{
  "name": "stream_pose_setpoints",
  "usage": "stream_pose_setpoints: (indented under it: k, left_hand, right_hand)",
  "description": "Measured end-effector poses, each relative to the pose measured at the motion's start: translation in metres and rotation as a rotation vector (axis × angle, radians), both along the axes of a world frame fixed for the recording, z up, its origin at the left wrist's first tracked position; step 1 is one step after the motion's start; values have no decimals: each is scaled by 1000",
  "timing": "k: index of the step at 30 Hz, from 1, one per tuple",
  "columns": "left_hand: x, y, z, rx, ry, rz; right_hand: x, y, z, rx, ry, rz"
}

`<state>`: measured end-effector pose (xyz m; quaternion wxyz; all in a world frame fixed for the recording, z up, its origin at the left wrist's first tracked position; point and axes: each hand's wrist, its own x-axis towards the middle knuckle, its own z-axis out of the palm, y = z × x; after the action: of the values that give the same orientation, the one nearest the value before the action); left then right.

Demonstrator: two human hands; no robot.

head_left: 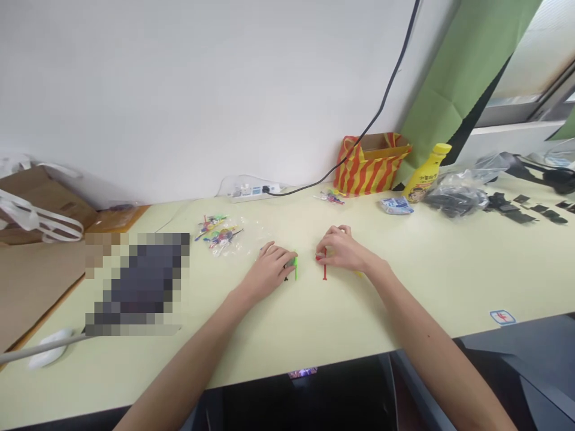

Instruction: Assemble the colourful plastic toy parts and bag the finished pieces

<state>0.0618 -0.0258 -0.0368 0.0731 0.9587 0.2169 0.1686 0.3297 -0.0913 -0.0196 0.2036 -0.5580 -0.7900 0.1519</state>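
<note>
My left hand (269, 267) rests on the pale yellow table (314, 323) with its fingers curled round a small green plastic stick piece (295, 267). A hand's width to the right, my right hand (344, 248) pinches a small red plastic stick piece (324, 266) whose stem points toward me. Something yellow (358, 273) peeks out under my right wrist. Both pieces touch or hover just over the tabletop between the hands.
A clear bag of colourful small pieces (218, 233) lies behind my left hand. A power strip (254, 191), striped bag (371, 163), yellow bottle (426, 172) and dark plastic bags (458, 194) line the back. A blurred dark patch (139, 281) sits left.
</note>
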Motion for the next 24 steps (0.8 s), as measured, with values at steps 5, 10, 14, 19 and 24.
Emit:
stream_pose_setpoints:
  k: [5,10,14,19,24]
  left_hand:
    - [-7,5,2,-49,-1,61]
    - [-6,2,9,-32,-33,79]
    - [1,-7,15,-62,-161,94]
    - [7,-13,10,-175,-311,1]
    - [7,-13,5,-210,-426,-11]
  right_hand:
    - [-3,2,-2,11,1,16]
    - [-7,-1,2,48,24,22]
    - [-14,-3,6,84,101,71]
    - [-28,-5,8,52,285,167]
    - [-35,-7,10,44,526,148]
